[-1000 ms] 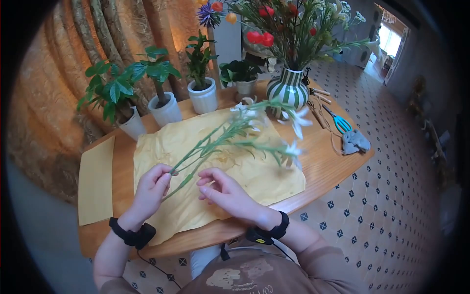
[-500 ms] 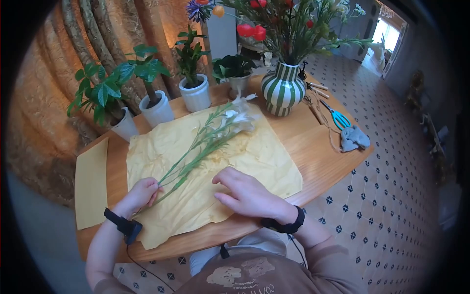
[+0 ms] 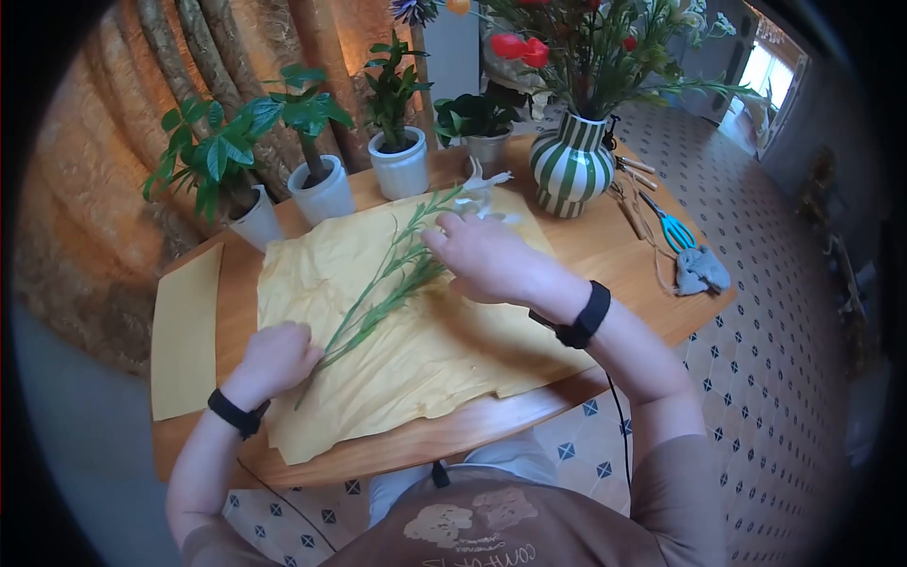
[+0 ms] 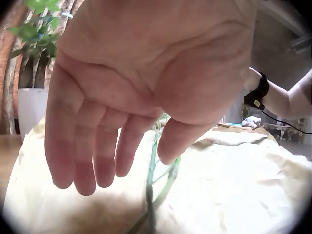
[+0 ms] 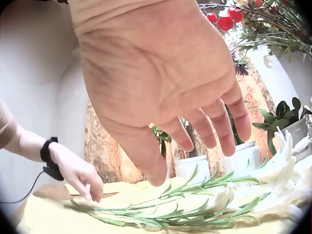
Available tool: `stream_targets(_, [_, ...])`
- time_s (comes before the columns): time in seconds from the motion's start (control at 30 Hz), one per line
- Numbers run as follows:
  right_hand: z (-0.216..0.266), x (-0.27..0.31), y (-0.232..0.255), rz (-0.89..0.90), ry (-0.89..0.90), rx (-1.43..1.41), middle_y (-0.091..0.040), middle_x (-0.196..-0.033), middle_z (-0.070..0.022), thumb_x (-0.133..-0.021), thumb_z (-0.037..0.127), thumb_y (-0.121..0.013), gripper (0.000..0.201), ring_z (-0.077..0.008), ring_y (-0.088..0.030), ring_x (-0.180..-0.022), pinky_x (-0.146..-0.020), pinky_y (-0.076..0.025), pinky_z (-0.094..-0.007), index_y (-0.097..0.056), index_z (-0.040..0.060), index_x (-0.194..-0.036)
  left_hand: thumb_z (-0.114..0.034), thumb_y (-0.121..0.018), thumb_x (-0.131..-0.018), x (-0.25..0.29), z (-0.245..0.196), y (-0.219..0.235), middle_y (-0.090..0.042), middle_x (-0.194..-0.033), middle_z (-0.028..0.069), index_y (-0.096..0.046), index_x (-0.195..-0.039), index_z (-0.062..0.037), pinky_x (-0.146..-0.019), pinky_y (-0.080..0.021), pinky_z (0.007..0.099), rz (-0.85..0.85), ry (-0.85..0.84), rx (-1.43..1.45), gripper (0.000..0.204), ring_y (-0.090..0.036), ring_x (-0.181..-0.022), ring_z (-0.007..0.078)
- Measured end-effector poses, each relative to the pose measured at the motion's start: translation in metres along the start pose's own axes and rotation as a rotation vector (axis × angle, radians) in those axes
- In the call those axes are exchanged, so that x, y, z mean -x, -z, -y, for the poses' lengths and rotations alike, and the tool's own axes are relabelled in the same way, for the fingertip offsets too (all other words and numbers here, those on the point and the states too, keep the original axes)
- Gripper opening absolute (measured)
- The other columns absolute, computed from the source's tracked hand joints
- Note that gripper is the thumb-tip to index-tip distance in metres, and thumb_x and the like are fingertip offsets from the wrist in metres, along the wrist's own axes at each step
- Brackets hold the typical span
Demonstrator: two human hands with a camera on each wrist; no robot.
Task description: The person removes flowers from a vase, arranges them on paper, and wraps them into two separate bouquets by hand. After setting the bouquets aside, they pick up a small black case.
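Two leafy green stems with white flowers lie slantwise on a crumpled yellow sheet, their cut ends toward me. My left hand is at the lower stem ends, and in the left wrist view its fingers hang loosely, with the green stems showing in the gap beside the thumb. Over the upper leaves reaches my right hand, palm down, covering part of the stems in the head view. Its relaxed fingers are spread above the leaves and grip nothing.
Potted plants line the table's back edge. A green-and-white striped vase of flowers stands at back right. Teal-handled scissors, a grey cloth and cord lie right; a flat yellow sheet lies left.
The flower stems, held up in my left hand a second ago, now lie on the sheet. The left hand's pinch has loosened. My right hand has moved forward over the upper stems.
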State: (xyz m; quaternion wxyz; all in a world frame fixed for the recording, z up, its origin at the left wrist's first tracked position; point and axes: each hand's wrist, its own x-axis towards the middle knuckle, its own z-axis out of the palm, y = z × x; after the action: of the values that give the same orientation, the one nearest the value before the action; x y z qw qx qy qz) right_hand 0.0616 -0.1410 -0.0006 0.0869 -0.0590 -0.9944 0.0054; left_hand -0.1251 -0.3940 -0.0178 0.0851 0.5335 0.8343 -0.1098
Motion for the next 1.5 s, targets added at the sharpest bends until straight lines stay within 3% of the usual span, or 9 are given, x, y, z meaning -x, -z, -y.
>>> stream_targets(0.2, [0.018,-0.004,-0.019,-0.1,0.075,0.051,-0.057,-0.098,-0.017,-0.077,0.01,-0.06,0.023,-0.0322,-0.06,-0.092,-0.075,-0.05,-0.0418,-0.057,0.002,-0.098,-0.041,-0.071,-0.075,-0.062,-0.027,0.022,-0.063,-0.095,0.0219,-0.055,-0.101,0.0046,-0.078,-0.051,0.0431,-0.21,-0.162,0.218,0.055,-0.063,-0.093,0.0361])
stream_targets(0.37, [0.029,0.026,-0.003,-0.021,0.044,-0.065,-0.054,-0.11,-0.0165,-0.074,0.016,-0.07,0.043,-0.0337,-0.057,-0.1,-0.082,-0.047,-0.0429,-0.053,0.0035,-0.111,-0.046,-0.076,-0.068,-0.102,-0.071,0.035,-0.064,-0.098,0.0251,-0.051,-0.109,0.0084,-0.081,-0.05,0.0412,0.018,-0.142,0.142,0.073,-0.063,-0.095,0.0368])
stream_targets(0.67, [-0.006,0.087,0.018,0.102,-0.146,-0.129,-0.057,-0.102,-0.0172,-0.078,0.018,-0.068,0.036,-0.0339,-0.058,-0.097,-0.08,-0.047,-0.0429,-0.054,0.0025,-0.107,-0.005,-0.048,-0.084,-0.132,-0.082,0.012,-0.065,-0.102,0.0256,-0.053,-0.11,0.0075,-0.078,-0.052,0.0446,0.121,-0.209,0.047,0.029,-0.064,-0.093,0.0382])
stream_targets(0.87, [-0.03,0.105,0.025,0.058,-0.239,-0.146,-0.06,-0.095,-0.0172,-0.08,0.021,-0.066,0.032,-0.0344,-0.06,-0.093,-0.079,-0.05,-0.0432,-0.054,0.001,-0.102,-0.003,-0.049,-0.081,-0.124,-0.102,0.037,-0.066,-0.092,0.0257,-0.051,-0.11,0.0103,-0.06,-0.053,0.0423,0.329,-0.073,0.127,0.032,-0.067,-0.072,0.0347])
stream_targets(0.97, [-0.042,0.107,0.038,0.17,-0.374,-0.217,-0.058,-0.11,-0.0188,-0.083,0.021,-0.065,0.044,-0.0365,-0.057,-0.103,-0.086,-0.048,-0.042,-0.053,0.002,-0.12,-0.007,-0.054,-0.08,-0.133,-0.095,0.029,-0.066,-0.087,0.0252,-0.05,-0.112,0.0119,-0.052,-0.051,0.0409,0.332,-0.114,0.119,0.037,-0.066,-0.063,0.0325])
stream_targets(1.3, [-0.164,0.087,0.05,-0.325,-0.485,-0.228,-0.06,-0.113,-0.021,-0.082,0.025,-0.068,0.052,-0.0324,-0.058,-0.107,-0.092,-0.046,-0.0394,-0.051,-0.0014,-0.124,-0.047,-0.07,-0.075,-0.103,-0.092,0.131,-0.067,-0.091,0.0208,-0.064,-0.092,0.0027,-0.074,-0.051,0.0425,-0.053,-0.188,-0.167,0.053,-0.065,-0.086,0.0353])
stream_targets(1.43, [-0.219,0.055,0.043,-0.684,-0.659,-0.567,-0.062,-0.107,-0.0157,-0.083,0.03,-0.067,0.053,-0.0252,-0.06,-0.098,-0.084,-0.048,-0.0336,-0.053,-0.0058,-0.12,-0.049,-0.067,-0.077,-0.146,-0.139,0.176,-0.066,-0.086,0.0224,-0.063,-0.092,0.0036,-0.074,-0.05,0.0411,-0.27,-0.496,0.245,0.054,-0.064,-0.084,0.0365])
stream_targets(1.47, [-0.235,0.047,0.041,-0.789,-0.703,-0.681,-0.063,-0.104,-0.0132,-0.084,0.031,-0.067,0.053,-0.0216,-0.06,-0.093,-0.08,-0.048,-0.031,-0.054,-0.0066,-0.119,-0.049,-0.068,-0.076,-0.171,-0.152,0.17,-0.066,-0.09,0.0229,-0.062,-0.093,0.0049,-0.075,-0.05,0.0397,-0.384,-0.553,0.426,0.056,-0.064,-0.085,0.0339])
stream_targets(1.5, [-0.251,0.04,0.04,-0.754,-0.749,-0.748,-0.063,-0.1,-0.0083,-0.085,0.031,-0.066,0.049,-0.0158,-0.057,-0.085,-0.073,-0.045,-0.0285,-0.056,-0.0052,-0.116,-0.051,-0.07,-0.077,-0.179,-0.177,0.188,-0.061,-0.116,0.0217,-0.053,-0.121,0.0078,-0.089,-0.048,0.0363,-0.2,-0.42,0.456,0.075,-0.06,-0.105,0.028])
